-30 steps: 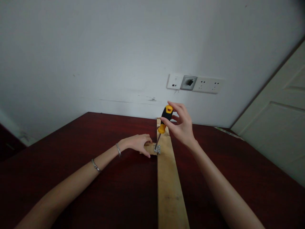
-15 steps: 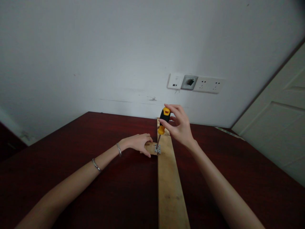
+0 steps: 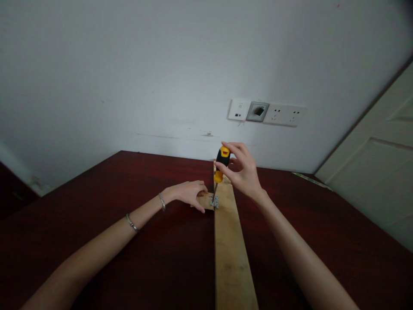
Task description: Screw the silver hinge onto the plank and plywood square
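Note:
My right hand (image 3: 242, 168) grips a yellow and black screwdriver (image 3: 223, 158) by its handle, shaft pointing down. Its tip meets a small metal hinge (image 3: 214, 200); whether a screw sits under it is too small to tell. The hinge spans a short wooden block (image 3: 204, 200) and a long wooden plank (image 3: 230, 241), which lie against each other at a right angle. Around the short block my left hand (image 3: 189, 193) is closed, thumb on the near side and fingers on the far side. Two silver bracelets circle the left wrist and forearm.
Everything lies on a dark red wooden table (image 3: 155, 267) pushed against a white wall (image 3: 161, 77). Wall sockets (image 3: 279, 114) sit above its back edge. A white panelled door (image 3: 380, 172) stands at the right. A thin pale strip (image 3: 311, 181) lies near the back right edge.
The view has shifted very slightly. Both hands keep their holds, and the screwdriver stays upright on the hinge with hardly any visible movement.

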The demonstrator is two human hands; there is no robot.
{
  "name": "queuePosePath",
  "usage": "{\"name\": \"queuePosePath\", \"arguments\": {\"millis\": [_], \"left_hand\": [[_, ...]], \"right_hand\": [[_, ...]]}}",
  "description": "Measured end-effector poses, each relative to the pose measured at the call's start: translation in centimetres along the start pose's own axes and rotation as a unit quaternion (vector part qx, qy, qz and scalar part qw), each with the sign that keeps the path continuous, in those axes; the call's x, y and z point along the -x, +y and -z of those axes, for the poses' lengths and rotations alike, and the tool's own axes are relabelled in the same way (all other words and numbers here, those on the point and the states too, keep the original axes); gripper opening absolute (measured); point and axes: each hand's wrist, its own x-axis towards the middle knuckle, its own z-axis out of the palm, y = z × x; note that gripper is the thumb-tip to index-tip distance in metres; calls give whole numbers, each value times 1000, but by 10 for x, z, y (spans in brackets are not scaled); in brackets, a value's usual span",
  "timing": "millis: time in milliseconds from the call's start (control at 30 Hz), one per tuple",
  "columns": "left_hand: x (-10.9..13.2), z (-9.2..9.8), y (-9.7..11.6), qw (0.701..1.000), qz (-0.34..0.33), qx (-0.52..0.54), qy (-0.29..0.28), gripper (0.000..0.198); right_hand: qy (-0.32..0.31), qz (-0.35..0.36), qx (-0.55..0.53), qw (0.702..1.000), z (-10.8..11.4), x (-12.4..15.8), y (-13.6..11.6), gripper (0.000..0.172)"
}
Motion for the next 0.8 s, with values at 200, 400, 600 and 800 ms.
{"name": "queuePosePath", "arguments": {"millis": [200,400,600,800], "left_hand": [[-1,0,-1,1000,2,3,0,73],[-1,0,0,1000,4,3,-2,72],[0,1,1,1000,8,5,-3,72],[0,1,1,1000,9,7,-3,71]], "right_hand": [[-6,-2,3,1000,0,0,0,46],[-4,8,3,1000,0,0,-1,46],[0,6,10,1000,0,-1,-2,45],[7,9,5,1000,0,0,-2,46]]}}
